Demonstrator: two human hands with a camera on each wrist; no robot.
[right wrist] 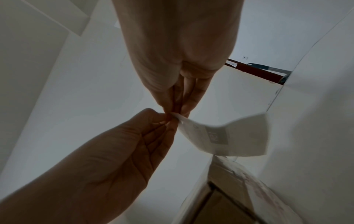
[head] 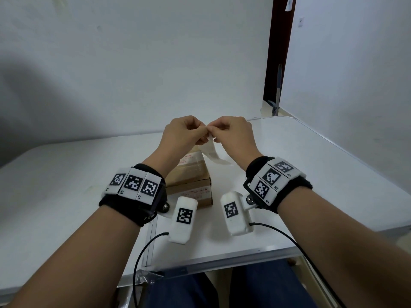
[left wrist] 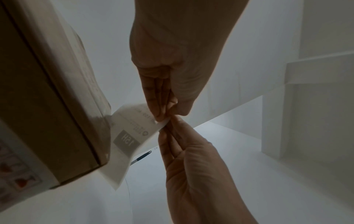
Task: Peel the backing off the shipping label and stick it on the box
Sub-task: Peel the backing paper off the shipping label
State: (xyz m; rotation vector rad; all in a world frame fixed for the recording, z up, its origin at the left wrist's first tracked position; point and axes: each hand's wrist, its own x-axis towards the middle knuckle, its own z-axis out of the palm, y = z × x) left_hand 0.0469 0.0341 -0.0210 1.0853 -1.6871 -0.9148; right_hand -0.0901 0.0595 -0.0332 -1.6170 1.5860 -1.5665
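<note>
A white shipping label (head: pixel 213 152) hangs by its top corner above the table. My left hand (head: pixel 200 131) and right hand (head: pixel 216 131) meet there, and each pinches that corner between thumb and fingertips. In the left wrist view the label (left wrist: pixel 130 136) shows grey print, with my left hand (left wrist: pixel 164 115) coming from above and my right hand (left wrist: pixel 169 127) from below. The right wrist view shows the label (right wrist: pixel 229 136) curling away to the right of my right hand (right wrist: pixel 177 111) and left hand (right wrist: pixel 167 121). A brown cardboard box (head: pixel 191 181) sits on the table below my hands, also in the left wrist view (left wrist: pixel 47 106).
The white folding table (head: pixel 289 174) stands against a white wall, with its front edge (head: pixel 222 256) above my knees. A dark door frame (head: pixel 278 52) and a grey pole (head: pixel 278 90) stand at the back right. Black cables trail from the wrist cameras.
</note>
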